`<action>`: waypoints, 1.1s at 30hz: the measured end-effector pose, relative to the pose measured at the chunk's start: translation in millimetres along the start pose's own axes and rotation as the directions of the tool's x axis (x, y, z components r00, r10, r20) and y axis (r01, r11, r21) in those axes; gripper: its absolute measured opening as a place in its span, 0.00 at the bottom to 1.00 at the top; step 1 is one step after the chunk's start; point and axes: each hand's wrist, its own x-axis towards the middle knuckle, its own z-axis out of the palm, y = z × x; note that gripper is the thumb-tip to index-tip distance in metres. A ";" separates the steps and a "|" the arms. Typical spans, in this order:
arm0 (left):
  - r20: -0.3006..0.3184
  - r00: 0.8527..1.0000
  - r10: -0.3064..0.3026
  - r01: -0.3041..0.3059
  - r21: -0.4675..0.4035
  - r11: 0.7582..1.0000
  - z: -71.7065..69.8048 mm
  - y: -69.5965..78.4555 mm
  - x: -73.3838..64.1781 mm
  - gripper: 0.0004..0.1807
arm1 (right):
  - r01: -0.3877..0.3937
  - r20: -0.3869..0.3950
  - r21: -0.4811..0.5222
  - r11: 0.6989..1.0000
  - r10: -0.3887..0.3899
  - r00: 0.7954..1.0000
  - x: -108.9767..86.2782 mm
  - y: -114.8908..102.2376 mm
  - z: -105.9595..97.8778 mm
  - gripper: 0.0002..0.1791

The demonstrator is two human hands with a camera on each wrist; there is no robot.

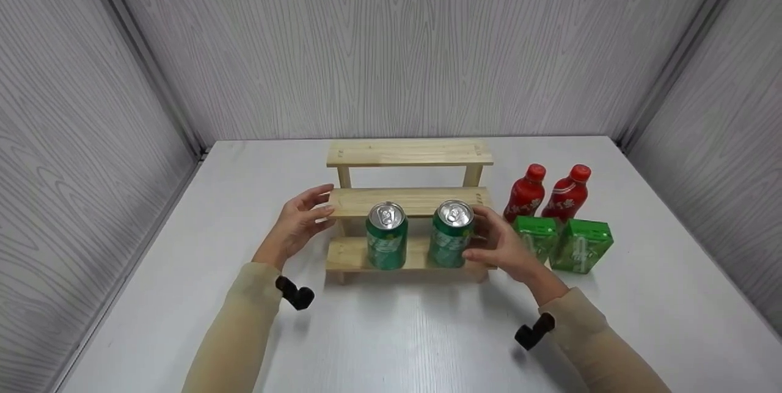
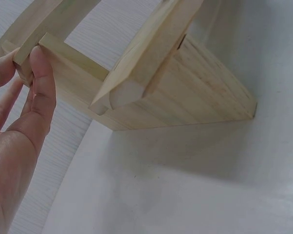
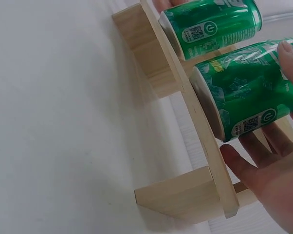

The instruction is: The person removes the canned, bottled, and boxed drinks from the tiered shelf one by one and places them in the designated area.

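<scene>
The right can (image 1: 451,239), a glossy green metal cylinder with pale lettering and a silvery pull-tab lid, stands upright on the lowest step of a three-tier rack (image 1: 421,198) of smooth, pale-grained planks. The right hand (image 1: 506,247) holds it between thumb and fingers; the left hand (image 1: 294,225) pinches the middle plank's end. A matching left can (image 1: 387,243) stands beside it.

Cans (image 1: 387,243) on lowest shelf (image 1: 418,253); bottles (image 1: 526,194) right, behind cartons (image 1: 583,247).
</scene>
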 end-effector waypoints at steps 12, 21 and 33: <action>0.001 1.000 -0.008 0.008 -0.008 1.000 2.8 0.7 -0.3 0.37 | -0.025 -0.113 -0.080 0.997 0.016 0.993 -3.2 -15.9 17.9 0.42; 0.008 1.000 0.014 -0.013 -0.001 1.000 0.8 0.7 0.3 0.37 | 0.011 -0.141 -0.114 0.993 -0.027 0.990 -1.1 -16.2 27.5 0.47; -0.004 1.000 -0.008 0.008 0.021 1.000 1.6 1.7 -0.8 0.39 | 0.006 -0.208 -0.166 0.986 -0.041 0.977 -0.5 -18.1 34.3 0.46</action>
